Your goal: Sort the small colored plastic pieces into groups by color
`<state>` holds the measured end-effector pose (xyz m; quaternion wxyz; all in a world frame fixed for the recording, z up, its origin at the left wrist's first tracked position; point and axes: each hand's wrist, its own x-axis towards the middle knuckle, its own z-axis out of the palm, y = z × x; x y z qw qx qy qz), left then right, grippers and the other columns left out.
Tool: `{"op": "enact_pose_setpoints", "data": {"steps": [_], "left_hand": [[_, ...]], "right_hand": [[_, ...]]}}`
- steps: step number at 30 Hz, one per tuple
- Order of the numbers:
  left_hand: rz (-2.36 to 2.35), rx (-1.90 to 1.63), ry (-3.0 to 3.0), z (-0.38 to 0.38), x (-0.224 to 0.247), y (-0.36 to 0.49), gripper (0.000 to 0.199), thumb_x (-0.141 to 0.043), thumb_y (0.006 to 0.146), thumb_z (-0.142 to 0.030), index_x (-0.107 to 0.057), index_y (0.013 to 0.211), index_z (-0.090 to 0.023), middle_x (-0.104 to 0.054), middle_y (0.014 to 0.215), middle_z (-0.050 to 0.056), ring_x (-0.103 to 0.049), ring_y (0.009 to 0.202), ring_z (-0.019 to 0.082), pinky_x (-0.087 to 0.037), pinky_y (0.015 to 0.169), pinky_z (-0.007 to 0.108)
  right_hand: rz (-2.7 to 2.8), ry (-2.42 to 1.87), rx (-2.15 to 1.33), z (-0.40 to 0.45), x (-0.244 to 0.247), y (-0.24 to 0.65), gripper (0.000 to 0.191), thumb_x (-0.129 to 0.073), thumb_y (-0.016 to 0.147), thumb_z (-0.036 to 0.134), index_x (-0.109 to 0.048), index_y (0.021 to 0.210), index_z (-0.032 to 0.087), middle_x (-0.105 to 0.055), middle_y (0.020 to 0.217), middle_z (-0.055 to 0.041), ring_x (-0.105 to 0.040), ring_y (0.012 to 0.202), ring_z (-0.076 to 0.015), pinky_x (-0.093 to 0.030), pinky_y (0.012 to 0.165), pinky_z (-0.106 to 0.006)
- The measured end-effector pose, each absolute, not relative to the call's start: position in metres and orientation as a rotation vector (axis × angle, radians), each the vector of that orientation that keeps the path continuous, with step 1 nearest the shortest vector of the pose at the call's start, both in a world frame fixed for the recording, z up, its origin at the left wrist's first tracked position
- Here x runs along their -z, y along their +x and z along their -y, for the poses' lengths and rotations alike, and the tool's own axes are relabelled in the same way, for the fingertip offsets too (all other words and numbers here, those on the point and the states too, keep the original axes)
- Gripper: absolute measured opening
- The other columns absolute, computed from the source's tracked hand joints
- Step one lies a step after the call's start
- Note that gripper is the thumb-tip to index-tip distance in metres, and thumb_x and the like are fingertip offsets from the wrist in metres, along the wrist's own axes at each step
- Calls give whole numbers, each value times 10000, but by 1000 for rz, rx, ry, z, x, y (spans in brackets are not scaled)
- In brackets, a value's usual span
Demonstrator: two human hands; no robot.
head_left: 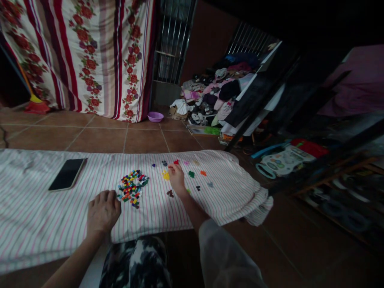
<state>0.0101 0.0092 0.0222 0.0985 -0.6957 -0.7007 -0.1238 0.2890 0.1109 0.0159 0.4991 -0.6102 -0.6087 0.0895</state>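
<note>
My left hand [104, 210] rests knuckles up on the striped cloth, its fingers curled in and nothing seen in them. Just right of it lies a mixed heap of small coloured pieces [132, 186], too small to name in kind. My right hand [177, 178] is over the sorted groups, thumb and fingertips pinched together; whatever they hold is too small to make out. Close to those fingertips are yellow pieces [165, 175], red pieces [176, 162] and grey pieces [164, 163]. Brown pieces [170, 193], dark green pieces [191, 174] and orange pieces [203, 173] lie around the hand.
A phone [67, 174] lies at the left on the striped cloth [99, 168]. Pink pieces [186, 163], black pieces [198, 188] and blue-grey pieces [210, 184] sit farther right. Beyond the cloth are a purple basin [155, 117] and a clothes pile [210, 96].
</note>
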Motion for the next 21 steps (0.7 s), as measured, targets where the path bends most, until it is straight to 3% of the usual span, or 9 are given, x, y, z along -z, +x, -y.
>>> {"op": "enact_pose_setpoints", "data": {"steps": [9,21], "left_hand": [[2069,390,-2053,-12,-19,9,299,-346,875,-272,-594,1019,-187,-615,1059,112,-543,984,266,-351,794,382],[2047,422,-2049,-14,-14,8,280,-360,878,-267,-588,1019,-187,-610,1060,105,-533,963,262,-343,796,389]], "right_hand": [[1391,-1906,-211,-168,-2,360,340,-449,759,89,-730,931,175,-712,930,-69,-646,904,-173,-479,872,-286],[1380,-1922,-376,-184,16,371,424,-444,729,38,-727,1016,171,-732,973,-66,-670,928,-155,-481,899,-271]]}}
